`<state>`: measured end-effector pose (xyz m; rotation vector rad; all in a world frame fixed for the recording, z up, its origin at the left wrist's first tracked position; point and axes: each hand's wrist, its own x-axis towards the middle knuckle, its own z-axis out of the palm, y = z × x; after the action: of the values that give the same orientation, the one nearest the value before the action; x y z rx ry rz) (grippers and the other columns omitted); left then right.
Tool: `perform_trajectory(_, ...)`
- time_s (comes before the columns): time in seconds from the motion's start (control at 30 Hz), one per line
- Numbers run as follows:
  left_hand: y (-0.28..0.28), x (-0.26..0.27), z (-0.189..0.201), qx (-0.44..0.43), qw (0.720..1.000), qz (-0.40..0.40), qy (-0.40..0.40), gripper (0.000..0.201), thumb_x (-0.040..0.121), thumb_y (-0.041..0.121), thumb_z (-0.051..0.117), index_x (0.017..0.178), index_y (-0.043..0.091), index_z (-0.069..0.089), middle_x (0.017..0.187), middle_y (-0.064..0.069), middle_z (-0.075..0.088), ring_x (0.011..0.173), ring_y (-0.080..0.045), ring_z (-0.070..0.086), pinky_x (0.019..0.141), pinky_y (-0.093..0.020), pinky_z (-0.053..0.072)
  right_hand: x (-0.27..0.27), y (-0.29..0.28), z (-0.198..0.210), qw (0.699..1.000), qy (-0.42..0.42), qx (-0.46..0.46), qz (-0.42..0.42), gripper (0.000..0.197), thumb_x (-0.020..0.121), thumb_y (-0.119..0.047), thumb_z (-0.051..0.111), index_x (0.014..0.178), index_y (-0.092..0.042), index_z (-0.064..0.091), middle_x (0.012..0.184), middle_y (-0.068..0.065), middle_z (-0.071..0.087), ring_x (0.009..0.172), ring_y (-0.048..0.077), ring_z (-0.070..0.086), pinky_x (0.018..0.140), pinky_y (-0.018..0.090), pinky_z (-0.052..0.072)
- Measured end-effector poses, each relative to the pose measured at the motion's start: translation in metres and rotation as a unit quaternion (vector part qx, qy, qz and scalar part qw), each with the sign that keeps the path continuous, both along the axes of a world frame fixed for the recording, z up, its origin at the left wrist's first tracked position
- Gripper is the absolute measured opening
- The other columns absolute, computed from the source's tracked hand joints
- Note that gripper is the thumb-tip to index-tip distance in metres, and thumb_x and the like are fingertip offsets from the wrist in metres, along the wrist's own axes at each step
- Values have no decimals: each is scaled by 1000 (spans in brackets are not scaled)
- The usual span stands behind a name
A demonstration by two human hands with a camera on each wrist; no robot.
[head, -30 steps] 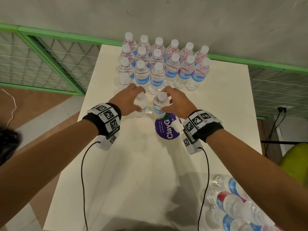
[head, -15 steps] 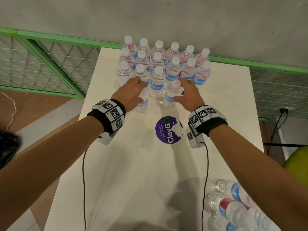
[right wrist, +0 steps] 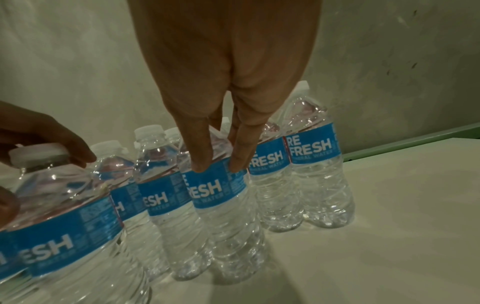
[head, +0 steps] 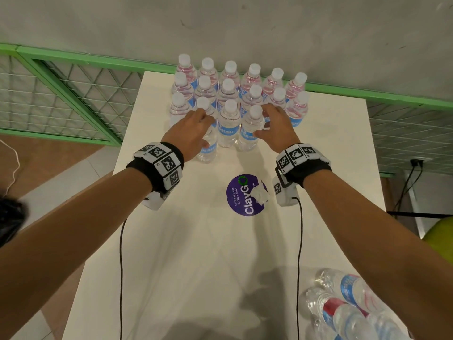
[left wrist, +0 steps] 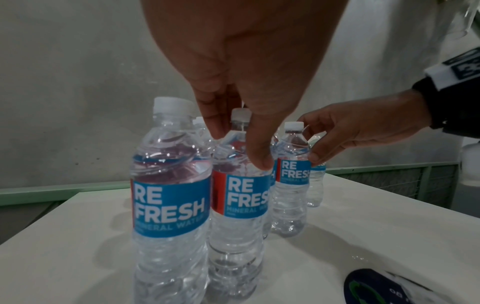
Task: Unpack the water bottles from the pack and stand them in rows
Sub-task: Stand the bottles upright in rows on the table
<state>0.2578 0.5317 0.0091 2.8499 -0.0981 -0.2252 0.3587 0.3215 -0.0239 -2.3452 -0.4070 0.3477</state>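
Clear water bottles with blue labels and white caps stand in rows (head: 230, 84) at the far end of the white table (head: 196, 253). My left hand (head: 203, 123) pinches the shoulder of one bottle (head: 208, 149) (left wrist: 239, 195), which stands on the table just in front of the third row. My right hand (head: 269, 123) grips another bottle (head: 250, 133) (right wrist: 221, 205) near the top of its label. That bottle stands in line with the third row, fourth from the left. Several bottles of the pack (head: 343, 310) lie on their sides at the near right corner.
A round purple sticker (head: 246, 195) with a scrap of white stuff on it lies mid-table, behind my right wrist. A green mesh railing (head: 73, 94) runs along the left and far sides under a grey wall. Sensor cables hang from both wrists.
Both hands carried their bottles away from me, from beside the purple sticker up to the rows. The right bottle now stands in the third row; the left one stands just in front of it.
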Motion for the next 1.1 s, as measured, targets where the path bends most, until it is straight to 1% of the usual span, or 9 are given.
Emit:
perform_trajectory(0.23,-2,0,-3,-10,1000,0,-5,55,78,6,70,128,3,46,121,-18,45,109,-34,44,86,-40,40,0,0,-1,1000,1,2,5,61,75,-6,73,129,-13,44,127,15,43,108,28,53,95,34,48)
perform_trajectory(0.4,1,-2,-4,-37,999,15,-2,56,79,8,70,129,7,45,124,-15,44,113,-31,42,87,-40,41,0,0,-1,1000,5,3,7,61,77,-6,72,130,-13,43,130,14,42,114,25,50,94,26,44)
perform_trajectory(0.57,2,-1,-3,-24,1000,7,-2,56,79,11,71,129,8,45,125,-14,44,115,-31,42,88,-39,40,-2,0,0,1000,7,-4,12,63,77,-7,72,131,-14,41,130,14,42,110,26,51,96,33,47)
perform_trajectory(0.73,2,-1,-2,-13,1000,-1,4,58,78,11,71,130,7,45,126,-15,44,114,-33,43,90,-39,39,-14,-10,11,999,48,-17,-4,78,76,-14,75,141,-16,31,140,14,36,127,27,42,106,42,40)
perform_trajectory(0.8,-2,-3,-1,0,1000,-20,-17,64,76,11,74,132,7,44,128,-18,43,116,-37,41,94,-44,37,-29,-24,28,997,72,-8,-18,76,79,-17,73,143,-15,30,144,13,34,126,26,44,105,37,40)
perform_trajectory(0.87,-14,-9,-1,18,997,-47,-54,69,73,14,76,134,8,43,133,-21,41,122,-39,37,97,-50,33,-51,-42,52,993,104,20,-44,67,82,-19,71,140,-17,36,142,9,38,117,22,50,94,26,41)
perform_trajectory(0.9,-24,-12,-1,20,995,-64,-74,68,73,16,75,133,8,44,134,-22,41,124,-40,35,98,-51,32,-65,-52,66,992,112,30,-56,62,82,-21,70,137,-19,41,138,6,42,113,21,53,91,25,41)
perform_trajectory(1.03,-90,-35,-4,-2,972,-186,-146,51,72,17,74,118,6,55,127,-24,50,122,-34,32,93,-56,36,-129,-101,112,982,142,86,-93,46,80,-26,72,123,-24,54,126,-2,52,98,20,65,97,39,50)
perform_trajectory(1.1,-133,-54,-6,-19,955,-251,-157,43,69,15,75,109,7,61,123,-21,55,120,-33,34,91,-56,40,-164,-130,129,974,157,117,-118,40,81,-26,72,118,-27,58,124,-5,55,94,15,68,97,41,51)
